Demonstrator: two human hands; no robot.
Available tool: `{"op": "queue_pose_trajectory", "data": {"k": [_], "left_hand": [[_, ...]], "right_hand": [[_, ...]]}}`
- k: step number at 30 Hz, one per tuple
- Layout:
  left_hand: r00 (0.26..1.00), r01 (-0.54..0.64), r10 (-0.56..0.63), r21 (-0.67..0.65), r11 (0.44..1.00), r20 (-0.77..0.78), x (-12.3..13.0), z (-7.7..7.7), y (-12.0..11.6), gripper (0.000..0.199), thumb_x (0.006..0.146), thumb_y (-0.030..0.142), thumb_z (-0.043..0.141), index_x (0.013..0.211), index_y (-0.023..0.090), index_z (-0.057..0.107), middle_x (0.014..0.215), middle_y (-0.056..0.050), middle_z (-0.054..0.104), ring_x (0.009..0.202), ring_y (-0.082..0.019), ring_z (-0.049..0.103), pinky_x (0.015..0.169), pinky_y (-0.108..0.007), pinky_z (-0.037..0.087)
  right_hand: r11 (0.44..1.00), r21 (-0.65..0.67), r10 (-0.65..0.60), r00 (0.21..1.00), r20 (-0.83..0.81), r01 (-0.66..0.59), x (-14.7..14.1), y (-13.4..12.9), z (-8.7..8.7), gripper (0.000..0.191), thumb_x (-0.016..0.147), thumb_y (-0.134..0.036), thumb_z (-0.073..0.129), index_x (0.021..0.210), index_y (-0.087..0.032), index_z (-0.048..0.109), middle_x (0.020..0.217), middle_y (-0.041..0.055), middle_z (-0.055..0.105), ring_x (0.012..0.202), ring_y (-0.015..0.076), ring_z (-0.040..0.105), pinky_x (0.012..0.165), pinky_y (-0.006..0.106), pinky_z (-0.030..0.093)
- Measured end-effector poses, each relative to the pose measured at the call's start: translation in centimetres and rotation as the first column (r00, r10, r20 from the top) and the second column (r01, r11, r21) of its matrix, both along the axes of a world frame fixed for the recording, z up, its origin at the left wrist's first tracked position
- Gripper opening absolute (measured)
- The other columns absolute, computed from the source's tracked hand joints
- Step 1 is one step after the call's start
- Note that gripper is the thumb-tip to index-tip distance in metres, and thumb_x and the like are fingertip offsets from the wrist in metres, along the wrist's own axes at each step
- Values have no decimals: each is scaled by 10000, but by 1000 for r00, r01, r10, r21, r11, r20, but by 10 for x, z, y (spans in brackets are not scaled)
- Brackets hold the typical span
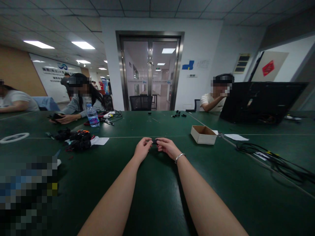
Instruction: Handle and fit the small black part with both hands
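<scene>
My left hand (143, 149) and my right hand (168, 146) meet over the green table (157, 196), fingers curled toward each other. Between their fingertips is a small black piece (155, 141), pinched from both sides; its kind is too small to make out. A metal bangle (180, 158) circles my right wrist. Further back on the table lie several similar-looking small black pieces (177, 114), and a lone black piece (149, 113) sits to their left. An open cardboard box (203, 139) stands to the right of my right hand.
Left of my hands are a heap of black cables and gear (80, 139), white paper (100, 141), a water bottle (93, 116) and a white ring (14, 138). Black cables (278, 160) and a large black screen (256, 101) are on the right. Other people sit around the table.
</scene>
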State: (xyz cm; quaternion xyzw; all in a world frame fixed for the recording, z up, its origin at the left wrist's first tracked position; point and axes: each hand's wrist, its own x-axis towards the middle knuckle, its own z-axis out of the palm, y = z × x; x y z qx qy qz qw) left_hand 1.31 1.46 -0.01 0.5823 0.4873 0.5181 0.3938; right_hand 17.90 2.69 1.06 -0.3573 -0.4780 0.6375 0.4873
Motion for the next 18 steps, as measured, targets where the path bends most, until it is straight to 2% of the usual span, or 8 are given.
{"op": "queue_pose_trajectory", "data": {"k": [3,6,10,12,15,18], "left_hand": [[1000,-24,24,10,1000,7,0,-2,1,307,780,381,583,1007,174,593,869,-56,612,686,-130,562,489,-182,412],[1000,1,-1,-9,1000,12,-1,-3,2,315,826,422,521,998,167,591,809,-52,613,633,-120,552,476,-179,395],[999,-23,24,33,999,-27,-1,-3,2,286,795,340,572,1033,185,593,827,-47,618,666,-125,562,507,-183,409],[999,-34,34,-8,999,-15,0,-1,1,281,803,342,558,1030,180,589,826,-50,619,656,-126,561,497,-185,403],[1000,-12,11,-60,998,-4,1,2,-1,283,860,370,465,1009,160,584,719,-38,595,580,-115,529,475,-184,382],[999,-28,27,-25,999,-21,1,3,-2,254,827,318,521,1027,174,585,761,-32,597,602,-105,530,496,-176,391]], "right_hand": [[1000,-8,-10,1000,13,10,0,0,0,172,776,-105,696,945,-110,660,637,22,625,511,83,576,502,171,523],[1000,-10,-9,1000,19,9,-1,0,0,176,775,-102,694,948,-109,661,645,26,629,514,86,578,506,176,527],[1000,-2,-6,1000,22,6,-1,-1,1,183,769,-103,699,948,-108,665,650,27,630,514,82,577,505,170,523],[1000,1,-7,1000,26,7,-1,-1,1,185,770,-108,699,952,-110,667,647,25,629,518,82,577,509,168,524],[1000,7,-2,1000,29,2,0,-1,1,187,762,-107,704,945,-116,670,660,21,630,523,82,579,509,171,527],[1000,11,0,1000,18,0,0,-1,2,186,748,-99,712,928,-122,672,663,11,622,523,79,574,505,171,527]]}}
